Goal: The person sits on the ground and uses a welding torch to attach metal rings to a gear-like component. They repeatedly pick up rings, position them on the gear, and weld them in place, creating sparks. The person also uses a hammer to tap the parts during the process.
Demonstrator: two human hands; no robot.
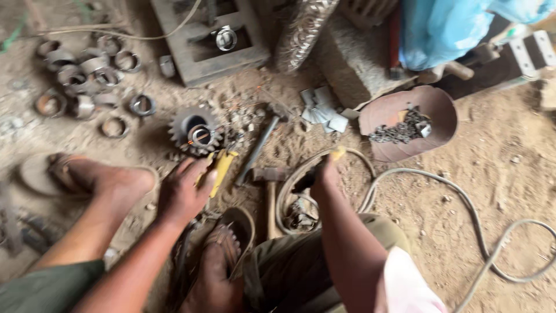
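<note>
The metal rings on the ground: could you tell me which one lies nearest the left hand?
The ring seated in the gear, just above the left hand. The other rings lie scattered farther off to the upper left.

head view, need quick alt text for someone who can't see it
Seen from above, a person sitting on a sandy workshop floor holds a yellow tool in the left hand beside a toothed gear, while the right hand grips a yellow-tipped tool. A hammer, scattered metal rings, a grey hose and a rusty pan of scraps lie around.
</note>
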